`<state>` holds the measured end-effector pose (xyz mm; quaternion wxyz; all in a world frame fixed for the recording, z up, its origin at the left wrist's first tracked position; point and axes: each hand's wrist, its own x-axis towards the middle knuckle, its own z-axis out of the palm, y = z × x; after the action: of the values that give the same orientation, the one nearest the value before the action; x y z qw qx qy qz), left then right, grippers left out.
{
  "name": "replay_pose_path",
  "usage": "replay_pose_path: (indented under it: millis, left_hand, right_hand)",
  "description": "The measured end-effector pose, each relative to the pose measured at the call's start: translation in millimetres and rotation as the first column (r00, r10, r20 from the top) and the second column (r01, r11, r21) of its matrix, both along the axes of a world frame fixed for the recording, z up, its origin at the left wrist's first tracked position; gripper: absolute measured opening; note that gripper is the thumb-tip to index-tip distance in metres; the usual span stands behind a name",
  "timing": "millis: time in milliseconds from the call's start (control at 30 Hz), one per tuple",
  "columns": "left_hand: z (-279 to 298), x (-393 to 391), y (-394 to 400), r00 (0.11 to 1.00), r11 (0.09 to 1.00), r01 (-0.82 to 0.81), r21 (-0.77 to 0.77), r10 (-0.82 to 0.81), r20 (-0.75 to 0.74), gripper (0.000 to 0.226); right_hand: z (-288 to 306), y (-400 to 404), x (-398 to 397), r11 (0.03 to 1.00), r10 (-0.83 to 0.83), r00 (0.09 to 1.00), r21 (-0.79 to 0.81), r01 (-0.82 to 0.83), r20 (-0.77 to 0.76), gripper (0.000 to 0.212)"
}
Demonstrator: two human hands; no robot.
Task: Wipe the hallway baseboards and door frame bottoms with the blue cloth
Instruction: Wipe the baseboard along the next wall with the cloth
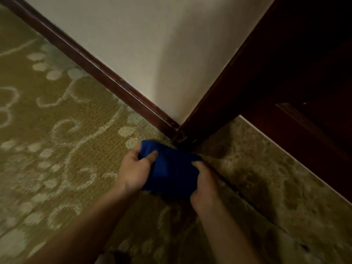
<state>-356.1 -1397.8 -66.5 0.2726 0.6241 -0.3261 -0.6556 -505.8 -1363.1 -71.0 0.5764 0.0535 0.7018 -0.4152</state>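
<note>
Head view, looking down at a hallway corner. Blue cloth bunched low in the frame, at about 6 o'clock from the corner where the dark baseboard meets the door frame bottom. Held off the patterned carpet or resting on it: cannot tell. Far edge of the cloth just beside the foot of the door frame; touching or not, unclear.

Left hand at the cloth's 9 o'clock side, thumb on top and fingers curled under, gripping the fabric. Right hand at its 4 o'clock side, thumb pressed onto the cloth, fingers tucked beneath, also gripping. Hands apart, cloth stretched between them. Bare forearms entering from 6 o'clock.

Baseboard running from the corner toward 10 o'clock, pale wall above it. Door frame rising toward 1 o'clock, very dark, detail lost in shadow.
</note>
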Motion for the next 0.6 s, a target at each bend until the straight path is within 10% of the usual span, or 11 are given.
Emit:
replay_pose_path:
  millis: [233,600]
  left_hand:
    - [-17.7,-16.2,-9.3,0.964,0.981,0.194,0.009,-0.192,0.182,0.039]
    - [-22.2,-12.3,-1.0,0.993,0.990,0.048,0.130,-0.034,-0.112,0.024]
  right_hand:
    - [-14.9,-18.1,-0.2,0.999,-0.021,0.973,-0.036,0.013,-0.231,0.053]
    - [-52.2,-53.3,-11.2,0.979,0.200,0.967,0.078,-0.189,-0.155,0.065]
